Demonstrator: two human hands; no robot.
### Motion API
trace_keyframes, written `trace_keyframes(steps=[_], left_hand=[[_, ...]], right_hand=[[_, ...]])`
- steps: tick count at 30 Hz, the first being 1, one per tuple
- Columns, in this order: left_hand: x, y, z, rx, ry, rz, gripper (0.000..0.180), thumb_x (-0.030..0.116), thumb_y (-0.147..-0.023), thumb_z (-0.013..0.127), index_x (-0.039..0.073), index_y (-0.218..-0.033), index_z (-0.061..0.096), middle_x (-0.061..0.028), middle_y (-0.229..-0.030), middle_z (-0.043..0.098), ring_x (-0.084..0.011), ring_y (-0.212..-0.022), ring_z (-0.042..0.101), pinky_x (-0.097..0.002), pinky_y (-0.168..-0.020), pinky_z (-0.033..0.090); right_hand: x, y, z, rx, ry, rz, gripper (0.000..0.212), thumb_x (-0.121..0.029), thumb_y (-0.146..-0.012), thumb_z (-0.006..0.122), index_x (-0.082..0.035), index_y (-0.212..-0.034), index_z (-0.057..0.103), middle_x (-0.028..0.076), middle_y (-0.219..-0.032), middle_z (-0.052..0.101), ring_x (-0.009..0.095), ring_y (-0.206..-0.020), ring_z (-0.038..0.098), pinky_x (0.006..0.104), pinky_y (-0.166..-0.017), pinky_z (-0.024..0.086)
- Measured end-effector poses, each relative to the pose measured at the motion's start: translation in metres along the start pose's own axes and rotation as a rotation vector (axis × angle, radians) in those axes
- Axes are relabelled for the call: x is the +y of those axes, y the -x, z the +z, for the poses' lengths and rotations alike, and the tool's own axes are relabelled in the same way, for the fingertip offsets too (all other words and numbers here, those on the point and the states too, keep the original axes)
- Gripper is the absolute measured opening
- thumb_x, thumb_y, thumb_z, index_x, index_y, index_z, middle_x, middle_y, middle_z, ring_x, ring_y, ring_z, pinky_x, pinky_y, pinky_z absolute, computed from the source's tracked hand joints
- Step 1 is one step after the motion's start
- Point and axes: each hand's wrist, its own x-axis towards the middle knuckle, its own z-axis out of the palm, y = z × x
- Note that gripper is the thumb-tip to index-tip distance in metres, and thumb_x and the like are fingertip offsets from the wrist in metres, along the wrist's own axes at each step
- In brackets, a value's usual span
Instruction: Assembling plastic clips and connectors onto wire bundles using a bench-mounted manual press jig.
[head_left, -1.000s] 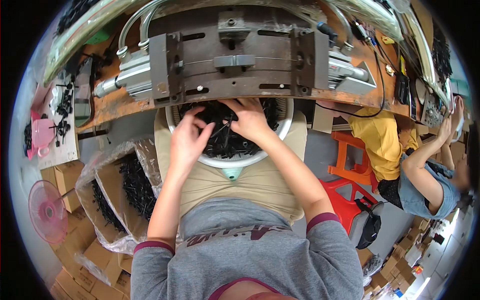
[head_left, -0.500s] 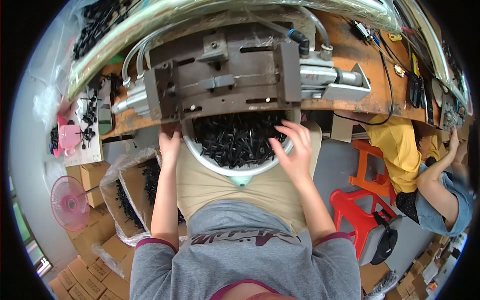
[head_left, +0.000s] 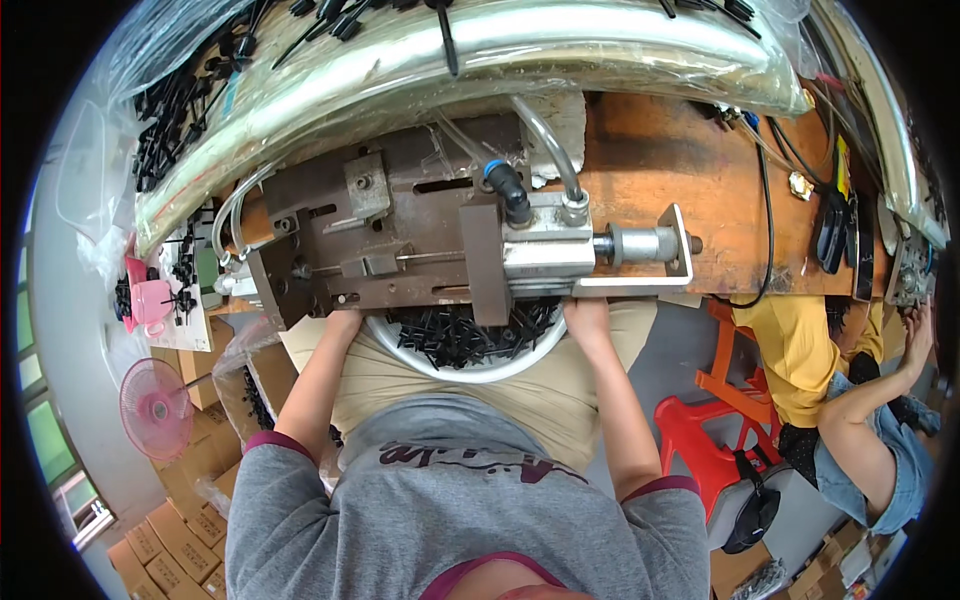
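Note:
A white-rimmed basin (head_left: 470, 375) rests on my lap under the bench's front edge, heaped with small black plastic parts (head_left: 465, 335). My left hand (head_left: 346, 322) is beside the basin's left rim, its fingers hidden below a dark metal fixture (head_left: 420, 284). On the other side, my right hand (head_left: 587, 314) is near the right rim, its fingers tucked out of sight under the fixture's bracket. The fixture has a small central block (head_left: 377, 261) with a thin rod on either side, and a pneumatic cylinder (head_left: 548, 256) at its right end.
Plastic-wrapped tubing (head_left: 480, 60) crosses behind the fixture, with black parts on it. A black cable (head_left: 768, 220) hangs at the right of the wooden bench (head_left: 640, 150). A red stool (head_left: 690, 435) and a seated co-worker (head_left: 850, 430) are at the right; a pink fan (head_left: 156, 408) and cartons stand left.
My right hand has left the black parts and gone beneath the fixture's right end. The view has shifted, showing more behind the bench. Thin rods now show along the fixture.

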Motion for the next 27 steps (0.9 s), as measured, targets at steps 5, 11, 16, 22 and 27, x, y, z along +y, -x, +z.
trace_keyframes(steps=[5,11,16,22,27], left_hand=[[0.000,0.005,-0.003,-0.064,-0.454,0.225,0.025,0.014,-0.086,0.057,0.001,-0.108,0.061,-0.0191,-0.104,0.064,-0.0335,-0.100,0.061,-0.0392,-0.088,0.049],[0.012,0.007,0.008,0.079,-0.395,0.139,0.048,0.011,-0.079,0.057,-0.005,-0.124,0.053,-0.0259,-0.092,0.064,-0.0388,-0.087,0.063,-0.0439,-0.081,0.051],[0.012,0.015,0.006,0.002,-0.525,0.136,0.057,0.019,-0.083,0.060,-0.005,-0.132,0.046,-0.0242,-0.102,0.064,-0.0376,-0.096,0.062,-0.0422,-0.086,0.050],[0.101,0.068,-0.073,-0.284,-0.496,0.377,0.056,0.028,-0.080,0.069,-0.001,-0.125,0.055,-0.0189,-0.102,0.066,-0.0317,-0.097,0.064,-0.0418,-0.084,0.052],[0.226,0.079,-0.159,-0.326,-0.001,0.876,0.036,0.020,-0.083,0.070,0.005,-0.115,0.064,-0.0114,-0.097,0.069,-0.0275,-0.085,0.065,-0.0365,-0.075,0.052]], right_hand=[[-0.013,0.000,0.000,0.117,-0.119,0.081,0.036,-0.020,-0.092,0.055,-0.007,-0.125,0.048,0.030,-0.085,0.063,0.049,-0.081,0.060,0.0562,-0.072,0.048],[-0.025,0.010,-0.012,0.053,-0.046,0.217,0.047,-0.023,-0.091,0.055,-0.004,-0.133,0.047,0.030,-0.113,0.060,0.046,-0.106,0.057,0.0460,-0.090,0.047],[-0.014,0.005,0.002,0.130,-0.001,0.171,0.048,-0.024,-0.090,0.055,-0.005,-0.133,0.048,0.030,-0.112,0.061,0.046,-0.108,0.057,0.0457,-0.091,0.047],[0.019,0.004,0.011,0.130,0.095,0.081,0.055,-0.028,-0.088,0.060,-0.008,-0.138,0.046,0.023,-0.081,0.066,0.034,-0.076,0.067,0.0401,-0.073,0.051],[-0.009,0.014,-0.008,0.058,0.097,0.172,0.059,-0.031,-0.087,0.060,-0.007,-0.139,0.045,0.026,-0.084,0.065,0.038,-0.080,0.066,0.0424,-0.076,0.050]])
